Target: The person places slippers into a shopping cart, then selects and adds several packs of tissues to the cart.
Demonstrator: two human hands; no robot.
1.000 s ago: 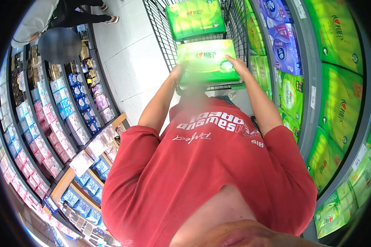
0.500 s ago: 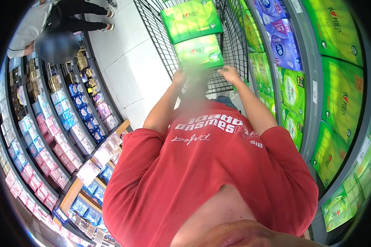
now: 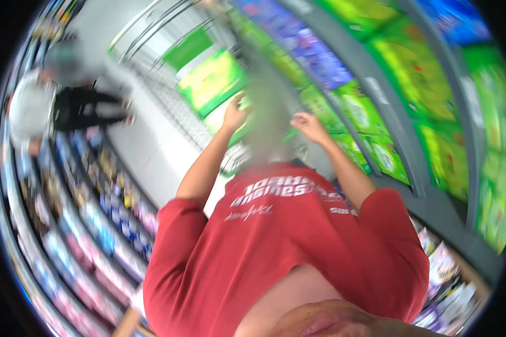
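Note:
Held in front of my chest, my left hand (image 3: pixel 236 116) is over the near edge of the green tissue packs (image 3: pixel 213 80) in the shopping cart (image 3: pixel 177 109). Its fingers are bent with a gap between them, and nothing shows in its grasp. My right hand (image 3: pixel 311 127) hovers beside the cart's near end, fingers loosely apart and holding nothing visible. Blur between the hands hides part of the cart and its handle.
Shelves of green tissue packs (image 3: pixel 416 73) and purple packs (image 3: pixel 315 53) line the right side. Small packets (image 3: pixel 78 247) fill the shelves on the left. A person (image 3: pixel 31 109) in a white top stands in the aisle at upper left.
Both hands have come off the near end of the cart. The cart appears turned leftward in view as the whole scene swings and blurs. The other person appears lower.

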